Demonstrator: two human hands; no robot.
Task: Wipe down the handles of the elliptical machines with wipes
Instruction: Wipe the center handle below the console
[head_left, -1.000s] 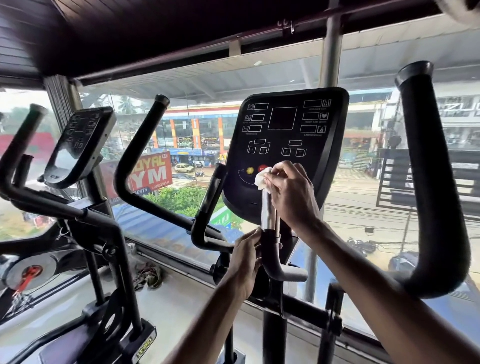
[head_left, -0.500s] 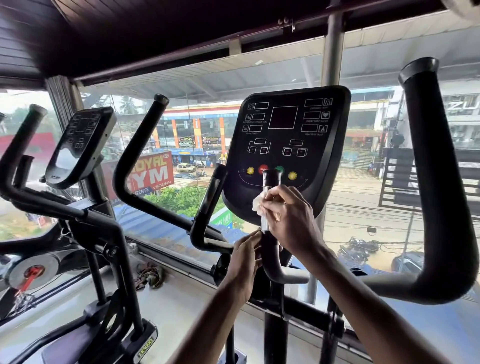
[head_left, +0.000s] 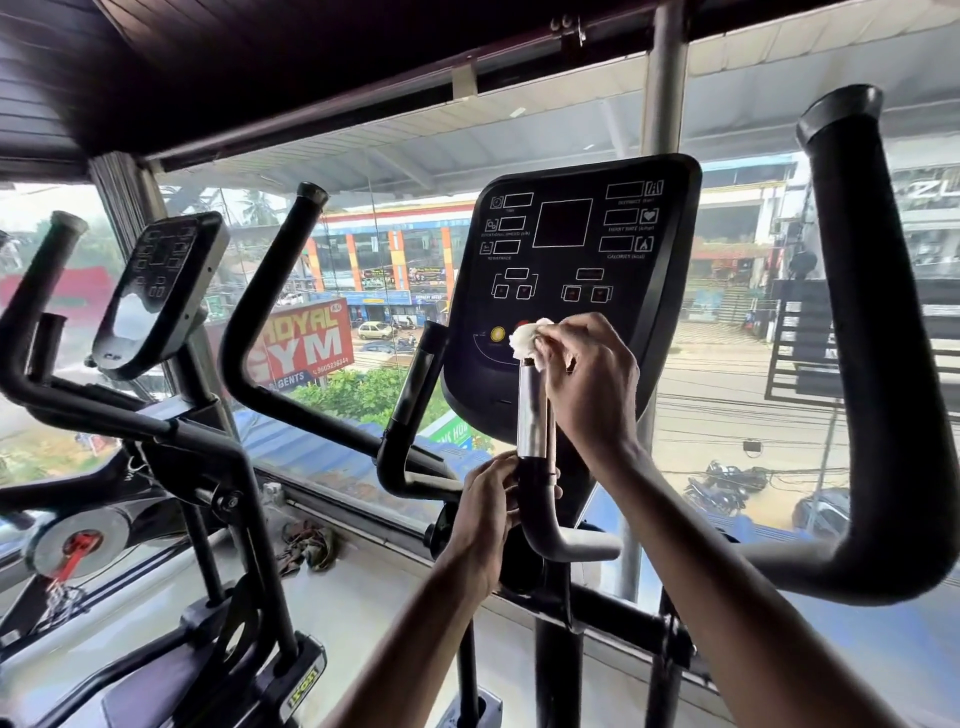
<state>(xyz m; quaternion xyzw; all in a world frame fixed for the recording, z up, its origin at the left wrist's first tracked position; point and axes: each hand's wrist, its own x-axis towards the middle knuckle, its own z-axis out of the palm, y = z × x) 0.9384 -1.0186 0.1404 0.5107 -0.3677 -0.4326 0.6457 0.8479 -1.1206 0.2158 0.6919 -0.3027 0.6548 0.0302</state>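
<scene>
Under right hand (head_left: 584, 382) — wipe (head_left: 525, 339) pinched on inner handle (head_left: 533, 410) tip.
Left hand (head_left: 488, 514) grips its base — big outer handle (head_left: 878, 364) likely pending.

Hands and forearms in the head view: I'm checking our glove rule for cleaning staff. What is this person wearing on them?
Nothing. The left hand and right hand are bare, without gloves, and no ring shows on the visible fingers. The left forearm and right forearm are bare too: no sleeve, watch or wristband down to the frame's edge.
</scene>
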